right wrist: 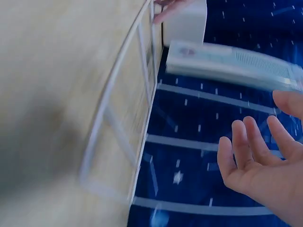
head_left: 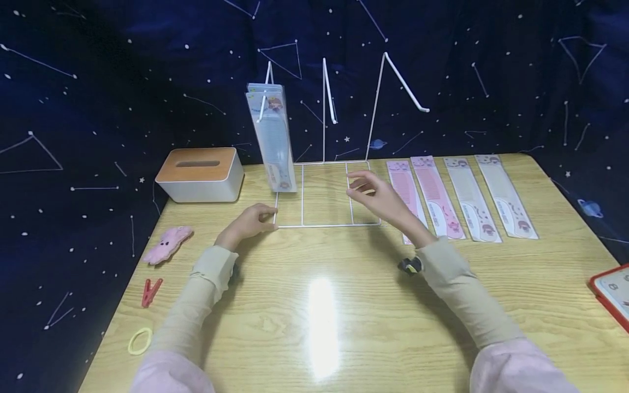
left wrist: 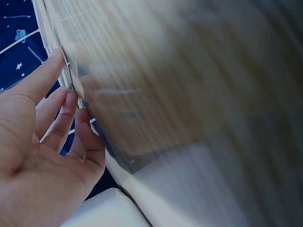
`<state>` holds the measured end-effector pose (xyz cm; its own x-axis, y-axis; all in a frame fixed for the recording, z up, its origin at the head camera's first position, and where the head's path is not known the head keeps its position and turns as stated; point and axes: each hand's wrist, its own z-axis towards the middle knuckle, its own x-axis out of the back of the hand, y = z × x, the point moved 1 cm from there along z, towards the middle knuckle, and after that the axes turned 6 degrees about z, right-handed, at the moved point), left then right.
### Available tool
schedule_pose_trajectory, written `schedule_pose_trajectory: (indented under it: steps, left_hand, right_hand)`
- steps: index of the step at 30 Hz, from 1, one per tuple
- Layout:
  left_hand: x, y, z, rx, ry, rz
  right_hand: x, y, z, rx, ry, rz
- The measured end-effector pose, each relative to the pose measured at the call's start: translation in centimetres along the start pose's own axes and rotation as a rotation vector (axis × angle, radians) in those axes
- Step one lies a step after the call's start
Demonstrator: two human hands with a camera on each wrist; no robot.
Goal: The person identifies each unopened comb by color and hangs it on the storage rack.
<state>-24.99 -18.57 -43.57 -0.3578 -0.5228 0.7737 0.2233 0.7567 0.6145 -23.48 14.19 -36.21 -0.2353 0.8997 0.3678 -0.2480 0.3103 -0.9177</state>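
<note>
A white wire rack (head_left: 326,225) with three upright hooks stands on the table. Several blue combs in clear packets (head_left: 276,139) hang from its left hook; the middle and right hooks carry nothing. My left hand (head_left: 250,221) holds the front left corner of the rack's base, thumb and fingertips at the wire. Close up in the left wrist view, that hand (left wrist: 52,137) has its fingers bent. Above the right side of the base hovers my right hand (head_left: 375,196), fingers loosely bent with nothing in them. The right wrist view shows this hand (right wrist: 265,161) with fingers spread.
Two pink comb packets (head_left: 437,199) and two pale ones (head_left: 506,196) lie in a row on the right. A tissue box (head_left: 199,174), pink plush toy (head_left: 168,244), red clip (head_left: 150,292) and yellow ring (head_left: 140,341) are at left. A red-edged board (head_left: 611,295) sits far right.
</note>
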Motion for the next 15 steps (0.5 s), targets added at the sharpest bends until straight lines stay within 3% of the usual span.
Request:
schedule_pose_trajectory:
  steps: [7,15]
  left_hand:
    - [-0.3,-0.1,0.0,-0.013,-0.004,-0.015]
    - [-0.1,-0.1,0.0,0.001,-0.013,0.001]
  right_hand:
    - [7.0,4.1,-5.2,0.003,0.191,-0.107]
    - [16.8,9.5,-8.8,-0.139,0.491,-0.246]
